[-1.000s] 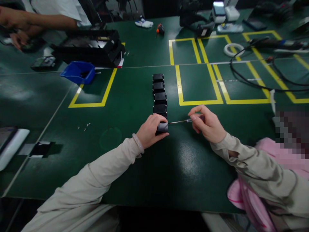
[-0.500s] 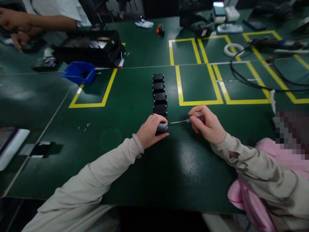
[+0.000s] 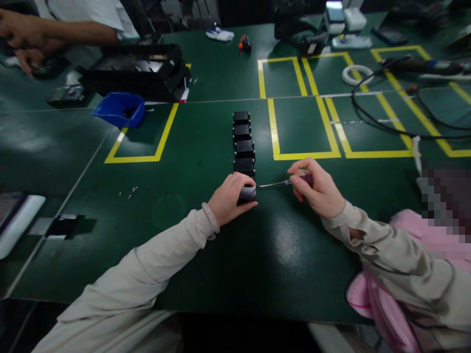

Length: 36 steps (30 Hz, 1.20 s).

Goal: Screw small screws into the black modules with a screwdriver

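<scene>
My left hand (image 3: 231,198) grips a small black block (image 3: 249,194) at the near end of a row, fingers over its far side and thumb along its near side. Beyond it, several similar black blocks (image 3: 244,148) with small silvery screws at their corners stand in line. My right hand (image 3: 319,189) is closed round the purplish handle of a screwdriver (image 3: 272,185). The screwdriver lies nearly level, and its tip meets the right side of the held block. Whether the tip sits in a screw is too small to tell.
Several loose screws (image 3: 132,191) lie on the green table (image 3: 206,274) to the left. A blue bin (image 3: 119,109) and a black tray (image 3: 132,76) stand farther back, near another person's arms (image 3: 73,37). A black cable (image 3: 371,120) and white tape roll (image 3: 356,75) are at the right.
Both hands, the screwdriver and the held block keep nearly the same places. Only a very slight shift of the whole view shows.
</scene>
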{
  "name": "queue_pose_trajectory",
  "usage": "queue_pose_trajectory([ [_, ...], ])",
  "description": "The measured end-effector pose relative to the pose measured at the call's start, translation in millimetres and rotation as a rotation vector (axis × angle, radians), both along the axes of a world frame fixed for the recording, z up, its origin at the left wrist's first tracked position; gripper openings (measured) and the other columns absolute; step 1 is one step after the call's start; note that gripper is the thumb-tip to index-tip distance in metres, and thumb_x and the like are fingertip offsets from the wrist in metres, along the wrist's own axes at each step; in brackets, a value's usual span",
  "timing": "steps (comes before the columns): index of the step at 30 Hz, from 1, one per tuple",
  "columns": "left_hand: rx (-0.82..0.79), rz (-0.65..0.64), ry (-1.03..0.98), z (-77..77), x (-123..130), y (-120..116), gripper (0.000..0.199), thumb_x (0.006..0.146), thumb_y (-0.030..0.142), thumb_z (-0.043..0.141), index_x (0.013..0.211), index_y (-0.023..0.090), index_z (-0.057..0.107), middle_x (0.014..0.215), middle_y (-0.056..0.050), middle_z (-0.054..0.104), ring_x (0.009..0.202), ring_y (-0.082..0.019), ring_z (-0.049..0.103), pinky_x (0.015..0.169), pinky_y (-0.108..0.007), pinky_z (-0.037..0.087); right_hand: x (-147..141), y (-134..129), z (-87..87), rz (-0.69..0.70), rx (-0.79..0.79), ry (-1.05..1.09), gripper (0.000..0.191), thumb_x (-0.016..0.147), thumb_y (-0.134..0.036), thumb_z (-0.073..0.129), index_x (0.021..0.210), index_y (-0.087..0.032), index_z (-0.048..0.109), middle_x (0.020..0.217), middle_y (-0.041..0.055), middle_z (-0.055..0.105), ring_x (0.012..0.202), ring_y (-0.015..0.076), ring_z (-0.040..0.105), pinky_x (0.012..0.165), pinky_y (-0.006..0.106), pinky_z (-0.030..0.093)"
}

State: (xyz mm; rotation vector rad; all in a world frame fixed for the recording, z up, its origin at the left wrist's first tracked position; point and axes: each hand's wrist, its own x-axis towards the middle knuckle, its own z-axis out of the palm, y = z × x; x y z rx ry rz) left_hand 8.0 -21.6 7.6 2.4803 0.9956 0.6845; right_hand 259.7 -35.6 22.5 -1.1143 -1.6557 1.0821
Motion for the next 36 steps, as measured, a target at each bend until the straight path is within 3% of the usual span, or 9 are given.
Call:
queue_pose_trajectory([
  [5, 0.008, 0.002, 0.004, 0.2, 0.1, -0.3, 0.035, 0.083, 0.025, 0.071, 0.11, 0.017, 0.05, 0.111, -0.009, 0.06, 0.103, -0.024, 0.057, 0.09, -0.041, 0.049, 1.1, 0.7, -2.6, -0.007, -0.073, -0.016, 0.023, 0.096, -0.043, 0.051, 0.09, -0.021, 0.051, 0.045, -0.0097, 0.042, 0.034, 0.0067, 0.042, 0.036, 0.022, 0.03],
  [11, 0.025, -0.008, -0.006, -1.0, -0.1, -0.3, 0.036, 0.083, 0.026, 0.072, 0.11, 0.017, 0.05, 0.11, -0.009, 0.06, 0.102, -0.023, 0.057, 0.091, -0.04, 0.049, 1.2, 1.8, -4.0, -0.003, -0.023, 0.042, 0.017, 0.095, -0.036, 0.056, 0.098, -0.021, 0.048, 0.054, -0.0086, 0.047, 0.04, 0.0067, 0.045, 0.039, 0.022, 0.035],
  [17, 0.021, -0.003, -0.003, -1.3, -0.2, -0.2, 0.035, 0.083, 0.025, 0.072, 0.11, 0.017, 0.05, 0.11, -0.009, 0.06, 0.103, -0.024, 0.056, 0.091, -0.041, 0.049, 0.6, 0.7, -1.5, -0.01, -0.063, -0.008, 0.021, 0.096, -0.041, 0.052, 0.091, -0.021, 0.05, 0.045, -0.0098, 0.043, 0.034, 0.0062, 0.041, 0.035, 0.021, 0.03],
  [23, 0.02, -0.012, -0.007, -1.3, -0.8, 0.3, 0.036, 0.083, 0.026, 0.071, 0.11, 0.017, 0.05, 0.11, -0.01, 0.06, 0.103, -0.024, 0.057, 0.091, -0.042, 0.049, 0.2, 0.2, -0.9, 0.0, -0.029, 0.033, 0.018, 0.095, -0.038, 0.055, 0.099, -0.022, 0.048, 0.053, -0.0089, 0.046, 0.039, 0.0069, 0.045, 0.038, 0.022, 0.034],
  [28, 0.002, -0.001, -0.005, -1.3, -0.7, -0.1, 0.035, 0.083, 0.026, 0.071, 0.111, 0.018, 0.05, 0.111, -0.009, 0.059, 0.103, -0.024, 0.057, 0.091, -0.043, 0.049, 1.5, -0.2, -1.0, 0.018, -0.075, 0.008, 0.026, 0.097, -0.045, 0.049, 0.089, -0.02, 0.052, 0.046, -0.0092, 0.043, 0.035, 0.0062, 0.042, 0.036, 0.022, 0.031],
  [36, 0.01, -0.008, -0.012, -1.9, -0.7, 0.1, 0.036, 0.083, 0.026, 0.071, 0.11, 0.017, 0.05, 0.111, -0.009, 0.059, 0.103, -0.024, 0.056, 0.091, -0.042, 0.049, -0.7, 1.2, -1.2, -0.015, -0.013, 0.044, 0.018, 0.094, -0.038, 0.056, 0.094, -0.021, 0.048, 0.054, -0.0085, 0.047, 0.04, 0.0065, 0.045, 0.039, 0.022, 0.035],
])
